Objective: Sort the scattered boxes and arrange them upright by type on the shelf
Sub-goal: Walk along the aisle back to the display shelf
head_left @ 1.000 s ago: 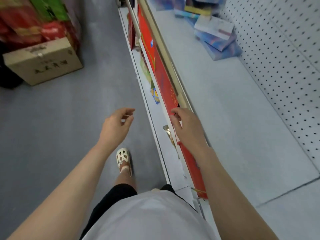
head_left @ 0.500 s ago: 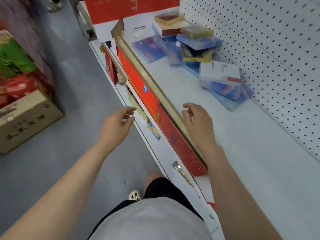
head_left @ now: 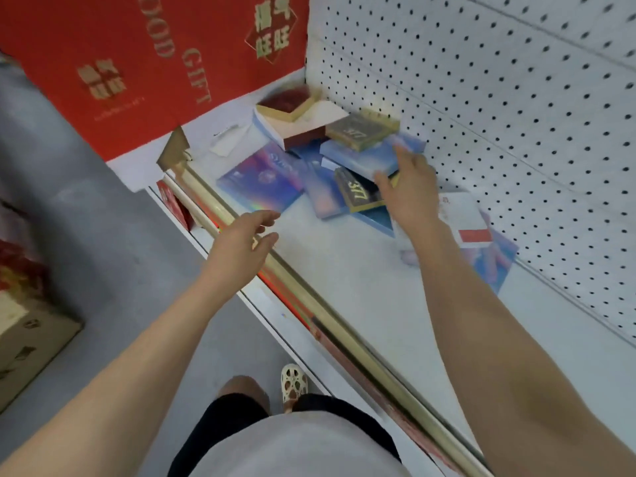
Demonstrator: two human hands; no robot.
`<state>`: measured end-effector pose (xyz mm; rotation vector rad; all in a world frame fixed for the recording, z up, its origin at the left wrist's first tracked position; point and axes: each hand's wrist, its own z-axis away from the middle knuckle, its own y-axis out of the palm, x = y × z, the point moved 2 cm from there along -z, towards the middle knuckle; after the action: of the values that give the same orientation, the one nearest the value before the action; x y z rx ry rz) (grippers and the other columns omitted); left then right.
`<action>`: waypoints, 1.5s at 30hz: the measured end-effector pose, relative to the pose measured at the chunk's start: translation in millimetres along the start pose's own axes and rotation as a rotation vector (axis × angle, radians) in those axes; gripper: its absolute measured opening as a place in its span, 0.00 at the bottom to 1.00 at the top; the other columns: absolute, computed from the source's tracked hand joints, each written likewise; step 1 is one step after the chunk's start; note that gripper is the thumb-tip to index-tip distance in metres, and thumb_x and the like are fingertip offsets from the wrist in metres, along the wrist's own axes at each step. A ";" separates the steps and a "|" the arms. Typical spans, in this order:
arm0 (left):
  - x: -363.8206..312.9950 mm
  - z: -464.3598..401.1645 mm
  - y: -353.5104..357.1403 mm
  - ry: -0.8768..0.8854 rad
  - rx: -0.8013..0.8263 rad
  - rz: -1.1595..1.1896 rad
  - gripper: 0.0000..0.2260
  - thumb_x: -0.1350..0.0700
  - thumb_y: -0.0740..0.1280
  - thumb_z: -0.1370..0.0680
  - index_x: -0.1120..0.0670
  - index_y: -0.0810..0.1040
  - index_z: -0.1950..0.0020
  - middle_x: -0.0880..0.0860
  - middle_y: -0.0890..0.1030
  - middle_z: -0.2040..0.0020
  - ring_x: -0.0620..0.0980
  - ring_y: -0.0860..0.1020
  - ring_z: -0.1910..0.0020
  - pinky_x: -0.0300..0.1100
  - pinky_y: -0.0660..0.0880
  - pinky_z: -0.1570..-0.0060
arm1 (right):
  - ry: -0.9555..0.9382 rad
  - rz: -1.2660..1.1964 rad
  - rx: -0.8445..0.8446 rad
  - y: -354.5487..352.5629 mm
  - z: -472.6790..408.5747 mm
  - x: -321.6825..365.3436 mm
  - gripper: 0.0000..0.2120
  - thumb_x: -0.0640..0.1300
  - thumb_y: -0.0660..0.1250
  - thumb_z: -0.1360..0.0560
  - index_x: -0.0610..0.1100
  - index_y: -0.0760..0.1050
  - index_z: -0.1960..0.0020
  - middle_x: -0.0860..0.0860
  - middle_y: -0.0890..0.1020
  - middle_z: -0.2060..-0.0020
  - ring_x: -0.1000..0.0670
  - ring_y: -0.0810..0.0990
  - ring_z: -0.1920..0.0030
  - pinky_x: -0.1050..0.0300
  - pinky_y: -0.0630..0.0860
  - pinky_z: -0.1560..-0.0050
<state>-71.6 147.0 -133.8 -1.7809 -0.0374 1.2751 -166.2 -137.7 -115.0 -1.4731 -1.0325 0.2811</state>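
The scattered boxes [head_left: 330, 156] lie flat and overlapping on the white shelf [head_left: 344, 270], heaped near the red gift carton [head_left: 137, 70] that stands at the shelf's far end. Nearest that carton sits an open white and maroon box [head_left: 296, 123]; just beyond it a dark box marked 377 [head_left: 358, 130] rests on a pale blue box [head_left: 364, 156]. A purple-blue box [head_left: 261, 182] lies toward the shelf's gold front rail [head_left: 309, 304]. The right hand [head_left: 409, 191] reaches over the heap, fingers spread and relaxed, above a second 377 box [head_left: 354, 191]; whether it touches anything is unclear. The left hand [head_left: 241, 246] hovers over the rail, loosely open, holding nothing.
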 end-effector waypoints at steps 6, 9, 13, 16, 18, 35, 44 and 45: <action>-7.4 -83.9 0.8 0.158 0.106 -0.081 0.17 0.52 0.65 0.22 0.55 0.76 0.34 0.55 0.78 0.38 0.56 0.77 0.40 0.51 0.74 0.40 | 0.009 0.086 0.123 33.7 -8.2 2.5 0.26 0.57 0.62 0.22 0.50 0.68 0.26 0.42 0.61 0.23 0.36 0.64 0.26 0.41 0.69 0.36; -27.4 -129.9 8.8 0.237 0.170 -0.130 0.18 0.54 0.64 0.20 0.54 0.72 0.30 0.56 0.75 0.33 0.56 0.73 0.36 0.48 0.69 0.38 | 0.083 0.011 0.090 27.6 8.0 4.4 0.22 0.50 0.64 0.21 0.48 0.71 0.28 0.42 0.65 0.24 0.35 0.70 0.31 0.42 0.71 0.37; -56.9 -188.7 30.5 0.355 0.187 -0.109 0.21 0.53 0.65 0.21 0.58 0.69 0.29 0.60 0.75 0.34 0.59 0.72 0.36 0.47 0.67 0.38 | 0.116 -0.039 0.022 20.8 31.8 9.7 0.19 0.41 0.67 0.22 0.44 0.75 0.31 0.40 0.67 0.25 0.35 0.69 0.30 0.41 0.70 0.33; -69.9 -218.2 55.0 0.256 0.290 -0.176 0.25 0.41 0.63 0.22 0.56 0.69 0.31 0.60 0.77 0.37 0.61 0.74 0.39 0.50 0.70 0.43 | 0.175 -0.056 0.019 18.4 38.2 14.0 0.19 0.36 0.64 0.23 0.44 0.75 0.33 0.39 0.65 0.25 0.35 0.68 0.29 0.42 0.70 0.33; -75.1 -225.2 68.4 0.189 0.359 -0.168 0.27 0.39 0.65 0.24 0.54 0.68 0.32 0.58 0.77 0.37 0.61 0.76 0.39 0.49 0.71 0.45 | 0.245 -0.084 0.036 14.6 33.4 18.8 0.19 0.38 0.63 0.23 0.45 0.75 0.33 0.40 0.64 0.24 0.37 0.67 0.28 0.45 0.70 0.33; -42.6 -213.2 42.0 0.055 0.409 0.100 0.20 0.46 0.69 0.24 0.54 0.75 0.37 0.53 0.80 0.40 0.54 0.76 0.40 0.48 0.72 0.39 | 0.791 -0.597 -0.196 -10.2 -38.0 21.3 0.14 0.46 0.72 0.27 0.38 0.80 0.45 0.42 0.85 0.52 0.41 0.83 0.52 0.46 0.81 0.48; -34.1 -190.7 28.5 -0.112 0.462 0.547 0.09 0.52 0.61 0.18 0.54 0.72 0.41 0.54 0.79 0.42 0.52 0.79 0.44 0.54 0.75 0.39 | 0.896 -0.697 -0.512 -41.4 58.2 30.1 0.10 0.48 0.70 0.26 0.40 0.78 0.56 0.50 0.76 0.65 0.49 0.74 0.63 0.55 0.69 0.61; -32.8 -185.6 28.8 -0.118 0.473 0.548 0.10 0.50 0.60 0.18 0.54 0.72 0.41 0.55 0.79 0.43 0.53 0.79 0.44 0.55 0.75 0.39 | 0.903 -0.722 -0.540 -42.7 73.4 32.7 0.11 0.48 0.69 0.26 0.39 0.78 0.56 0.49 0.76 0.65 0.48 0.73 0.63 0.56 0.69 0.61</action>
<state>41.6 -5.9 -120.9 -1.3396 0.6728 1.6062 -217.4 -71.1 -80.0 -1.3392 -0.8182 -1.1564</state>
